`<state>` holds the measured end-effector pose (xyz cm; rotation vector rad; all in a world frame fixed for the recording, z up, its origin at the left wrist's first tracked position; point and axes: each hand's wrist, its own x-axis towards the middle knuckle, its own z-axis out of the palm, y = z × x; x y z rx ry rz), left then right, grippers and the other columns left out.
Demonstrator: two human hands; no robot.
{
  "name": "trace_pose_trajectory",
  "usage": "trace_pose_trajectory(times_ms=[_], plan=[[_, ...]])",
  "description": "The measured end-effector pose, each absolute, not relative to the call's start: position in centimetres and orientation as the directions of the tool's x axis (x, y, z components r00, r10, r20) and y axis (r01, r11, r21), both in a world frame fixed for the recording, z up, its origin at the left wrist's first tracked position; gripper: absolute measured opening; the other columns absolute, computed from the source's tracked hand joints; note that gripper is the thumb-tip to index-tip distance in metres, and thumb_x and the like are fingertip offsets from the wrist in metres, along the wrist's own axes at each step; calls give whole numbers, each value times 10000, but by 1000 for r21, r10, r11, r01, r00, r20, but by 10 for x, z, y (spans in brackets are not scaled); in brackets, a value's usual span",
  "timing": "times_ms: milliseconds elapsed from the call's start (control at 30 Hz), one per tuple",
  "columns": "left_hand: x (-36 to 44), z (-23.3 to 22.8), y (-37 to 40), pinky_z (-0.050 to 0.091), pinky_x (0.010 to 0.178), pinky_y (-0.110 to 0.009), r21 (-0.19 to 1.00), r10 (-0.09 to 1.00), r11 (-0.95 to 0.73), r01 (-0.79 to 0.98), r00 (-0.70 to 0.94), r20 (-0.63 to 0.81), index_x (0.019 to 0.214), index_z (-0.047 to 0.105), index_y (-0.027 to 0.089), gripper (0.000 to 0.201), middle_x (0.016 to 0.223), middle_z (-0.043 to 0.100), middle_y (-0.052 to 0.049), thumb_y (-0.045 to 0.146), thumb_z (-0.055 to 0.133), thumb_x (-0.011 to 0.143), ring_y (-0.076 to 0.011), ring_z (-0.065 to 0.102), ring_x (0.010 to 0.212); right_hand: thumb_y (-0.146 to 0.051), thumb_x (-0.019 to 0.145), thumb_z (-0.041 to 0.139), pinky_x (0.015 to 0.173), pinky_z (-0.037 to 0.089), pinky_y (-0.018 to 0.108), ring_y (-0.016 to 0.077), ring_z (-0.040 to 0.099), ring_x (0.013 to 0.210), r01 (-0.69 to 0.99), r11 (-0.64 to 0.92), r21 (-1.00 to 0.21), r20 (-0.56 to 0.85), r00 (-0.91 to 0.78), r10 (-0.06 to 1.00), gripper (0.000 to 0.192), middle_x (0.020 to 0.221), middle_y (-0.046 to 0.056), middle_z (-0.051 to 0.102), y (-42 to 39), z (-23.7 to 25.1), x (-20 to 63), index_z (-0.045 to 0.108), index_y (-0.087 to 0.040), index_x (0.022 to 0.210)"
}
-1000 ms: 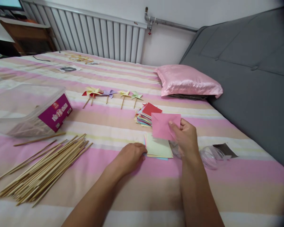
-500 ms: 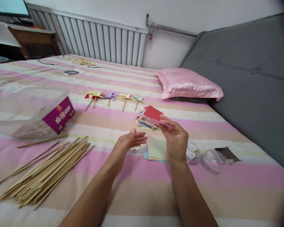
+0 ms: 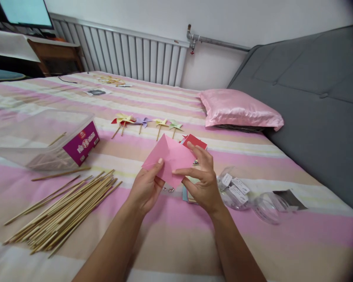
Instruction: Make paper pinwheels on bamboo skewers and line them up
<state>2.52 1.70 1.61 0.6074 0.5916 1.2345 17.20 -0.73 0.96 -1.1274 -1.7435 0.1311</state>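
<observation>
A pink paper square (image 3: 176,156) is held up above the bed, with cut lines showing at its left side. My left hand (image 3: 147,188) pinches its lower left part between thumb and fingers. On its right side, my right hand (image 3: 204,182) has its fingers spread along the edge and a fingertip against the face; it grips the same sheet. Behind the sheet lies a pile of paper topped by a red sheet (image 3: 197,141). Below it, a stack of pale paper squares (image 3: 189,194) is mostly hidden by my right hand. Small shiny pieces (image 3: 171,190) rest between my hands.
Thin wooden sticks (image 3: 67,211) lie at left beside a clear plastic box (image 3: 47,152). Several finished pinwheels (image 3: 160,123) stretch across the middle. Clear round containers (image 3: 233,190) sit at right, near a pink pillow (image 3: 241,107) and grey headboard (image 3: 312,102).
The pink sheet has come away from the paper pile towards me. My left hand, earlier free, now holds it too. The view has shifted slightly.
</observation>
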Motion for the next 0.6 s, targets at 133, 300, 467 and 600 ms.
trace_pose_trajectory(times_ms=[133, 300, 467, 600], plan=[[23, 17, 17, 525, 834, -266, 691, 975, 221, -688, 177, -136, 1071, 619, 124, 278, 1000, 700, -73, 150, 602, 795, -163, 649, 914, -146, 752, 642, 983, 379, 436, 238, 416, 1231, 521, 526, -672, 639, 48, 768, 217, 1408, -34, 383, -6, 11, 178, 721, -325, 847], [21, 17, 18, 539, 790, -231, 674, 971, 240, -698, 162, -177, 1089, 608, 132, 291, 1007, 697, -68, 127, 591, 799, -152, 647, 907, -165, 751, 646, 875, 479, 359, 183, 619, 965, 323, 469, -822, 533, 150, 833, 159, 1255, 28, 555, -4, 9, 191, 720, -278, 834], [22, 17, 18, 536, 810, -239, 659, 963, 269, -702, 185, -196, 1111, 594, 127, 301, 1016, 693, -76, 115, 573, 811, -143, 651, 893, -184, 738, 657, 796, 505, 323, 191, 637, 932, 208, 379, -902, 398, 53, 916, 127, 901, 18, 713, -4, 6, 200, 726, -257, 816], [23, 17, 18, 532, 843, -286, 659, 958, 285, -696, 223, -179, 1110, 593, 114, 299, 987, 701, -85, 114, 568, 812, -172, 657, 900, -166, 743, 642, 731, 507, 289, 157, 648, 804, 250, 360, -899, 340, -122, 933, 182, 849, 10, 712, -5, 8, 197, 722, -255, 881]])
